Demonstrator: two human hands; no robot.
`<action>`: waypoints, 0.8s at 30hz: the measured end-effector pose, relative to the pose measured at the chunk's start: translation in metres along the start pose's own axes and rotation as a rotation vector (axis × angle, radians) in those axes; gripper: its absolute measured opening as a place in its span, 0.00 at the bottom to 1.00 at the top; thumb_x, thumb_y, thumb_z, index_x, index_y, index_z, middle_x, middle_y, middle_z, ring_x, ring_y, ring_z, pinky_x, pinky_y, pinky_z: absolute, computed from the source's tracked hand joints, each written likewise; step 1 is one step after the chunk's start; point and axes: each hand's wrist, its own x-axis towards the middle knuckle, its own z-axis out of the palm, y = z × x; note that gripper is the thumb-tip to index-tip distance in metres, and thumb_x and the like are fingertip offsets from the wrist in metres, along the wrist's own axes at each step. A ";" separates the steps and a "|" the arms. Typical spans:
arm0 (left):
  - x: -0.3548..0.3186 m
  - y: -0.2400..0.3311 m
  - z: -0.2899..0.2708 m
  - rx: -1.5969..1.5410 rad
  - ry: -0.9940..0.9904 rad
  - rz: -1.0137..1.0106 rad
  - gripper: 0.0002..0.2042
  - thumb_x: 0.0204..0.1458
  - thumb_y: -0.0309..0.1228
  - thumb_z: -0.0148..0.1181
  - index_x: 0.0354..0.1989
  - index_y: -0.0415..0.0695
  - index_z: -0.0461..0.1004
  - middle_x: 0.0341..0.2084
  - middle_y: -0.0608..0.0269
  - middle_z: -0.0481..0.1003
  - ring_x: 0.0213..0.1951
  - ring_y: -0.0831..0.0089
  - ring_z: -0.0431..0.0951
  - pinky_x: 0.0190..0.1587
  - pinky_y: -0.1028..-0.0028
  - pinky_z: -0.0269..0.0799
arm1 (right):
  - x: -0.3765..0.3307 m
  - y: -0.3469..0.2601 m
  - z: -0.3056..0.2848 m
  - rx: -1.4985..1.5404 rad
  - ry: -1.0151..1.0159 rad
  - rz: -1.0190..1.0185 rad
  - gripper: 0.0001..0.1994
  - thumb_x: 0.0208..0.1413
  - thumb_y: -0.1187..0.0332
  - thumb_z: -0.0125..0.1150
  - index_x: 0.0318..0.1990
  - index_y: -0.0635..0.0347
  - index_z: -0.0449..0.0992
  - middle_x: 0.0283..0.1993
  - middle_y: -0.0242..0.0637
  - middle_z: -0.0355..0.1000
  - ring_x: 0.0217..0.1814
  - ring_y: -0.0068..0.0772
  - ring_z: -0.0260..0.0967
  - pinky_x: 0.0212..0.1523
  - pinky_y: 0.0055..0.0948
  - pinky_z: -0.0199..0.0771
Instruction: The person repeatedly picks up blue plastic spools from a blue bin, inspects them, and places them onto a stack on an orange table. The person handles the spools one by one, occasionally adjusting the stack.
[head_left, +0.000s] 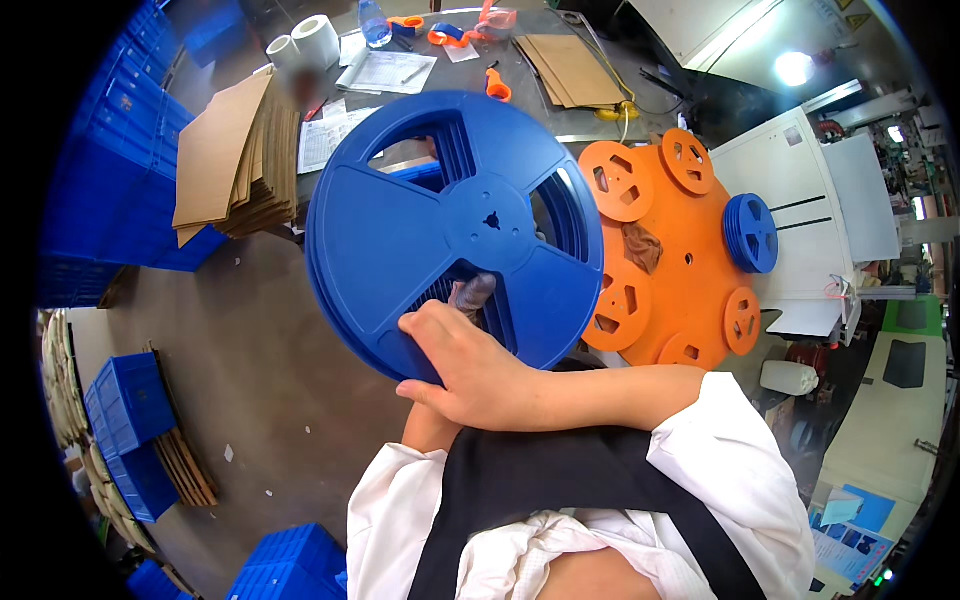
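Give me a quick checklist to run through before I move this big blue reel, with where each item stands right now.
1. Grip on the blue reel: right hand grasps its lower rim, fingers through a spoke opening. Ok.
2. Second hand supporting: left hand is hidden under the right forearm. Cannot tell.
3. Reel apart from the orange reels: its edge overlaps them in view; actual gap unclear. Cannot tell.
4. Reel whole: facing flange shows no cracks. Ok.
5. Cardboard stack left of the reel: apart from it. Ok.
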 end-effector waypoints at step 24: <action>-0.122 0.031 -0.137 0.307 0.996 0.050 0.26 0.50 0.42 0.65 0.55 0.43 0.70 0.46 0.63 0.75 0.47 0.72 0.76 0.51 0.72 0.72 | -0.064 0.331 -0.004 0.186 0.141 0.743 0.14 0.57 0.67 0.60 0.48 0.63 0.74 0.47 0.40 0.73 0.50 0.32 0.72 0.53 0.29 0.69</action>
